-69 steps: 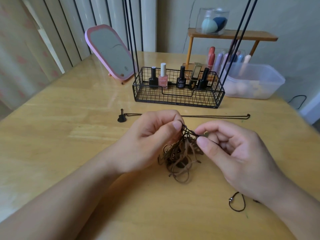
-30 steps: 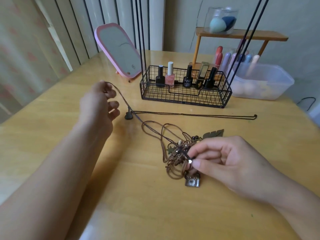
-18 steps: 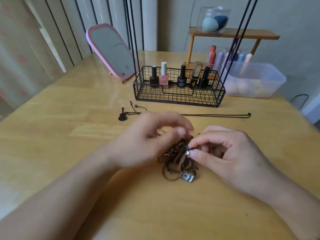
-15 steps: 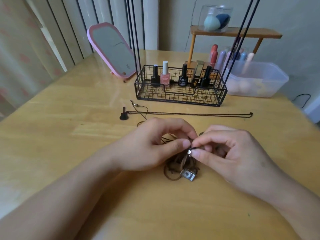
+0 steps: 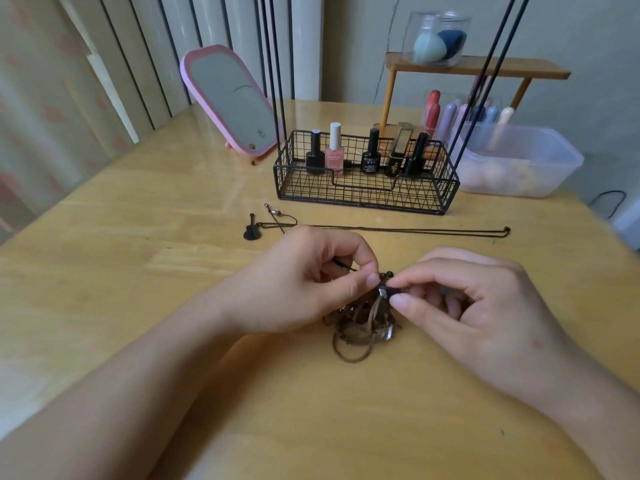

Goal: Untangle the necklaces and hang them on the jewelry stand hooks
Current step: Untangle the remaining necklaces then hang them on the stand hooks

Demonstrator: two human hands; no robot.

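Both hands meet over the tangle of brown cord necklaces [image 5: 360, 323], left hand [image 5: 304, 285] and right hand [image 5: 460, 306] each pinching its top strands, the bundle hanging toward 6 o'clock onto the wooden table [image 5: 138, 271].

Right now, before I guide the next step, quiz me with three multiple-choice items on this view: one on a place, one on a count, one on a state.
1. The straight necklace lies:
A. inside the wire basket
B. on the table between wire basket and hands
C. on the mirror

2. Bottles standing in the basket:
A. three
B. five
C. eight

3. The brown cord tangle is:
A. hung up
B. pinched by left hand and right hand
C. untouched

Answers: B, it runs just before the basket; B, five caps show; B, both fingertips meet on it.
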